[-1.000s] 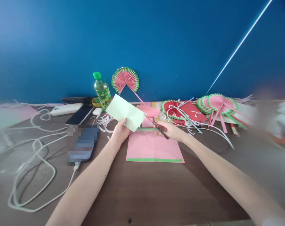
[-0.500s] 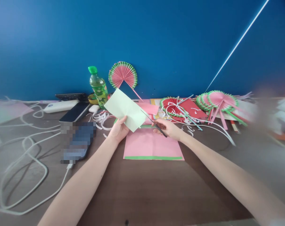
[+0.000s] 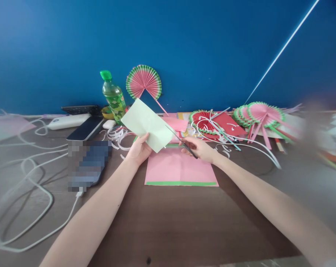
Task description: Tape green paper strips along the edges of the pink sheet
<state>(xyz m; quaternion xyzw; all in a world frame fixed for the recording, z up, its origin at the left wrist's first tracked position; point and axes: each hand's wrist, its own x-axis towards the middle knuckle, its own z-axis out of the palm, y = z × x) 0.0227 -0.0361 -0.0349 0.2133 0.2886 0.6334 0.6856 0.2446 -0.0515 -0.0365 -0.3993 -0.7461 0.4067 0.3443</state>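
Left hand, centre of frame: closed in a pinch on the lower edge of a pale green sheet, thumb on the near face. The sheet is held up off the table and tilted, with its long side running from upper left to lower right. The forearm comes in from the lower left, wrist straight.

Right hand, just right of centre: fingers curled shut around the handles of the scissors. The blades point up and to the left, and their tip meets the sheet's right edge. They read as one thin dark line, so how far they are parted cannot be told. The forearm comes in from the lower right.

Progress, as judged: the green sheet looks whole, with no slit or loose strip on it, so the cut is at its very start or not yet begun.

Below the hands, a pink sheet with a green band along its near edge lies flat on the brown table.

Finished work:
- One pink fan stands against the blue wall at upper centre.
- A red fan lies right of centre.
- A stack of pink fans lies further right.

White paper strips curl to the left of the hands. A green bottle stands behind them.
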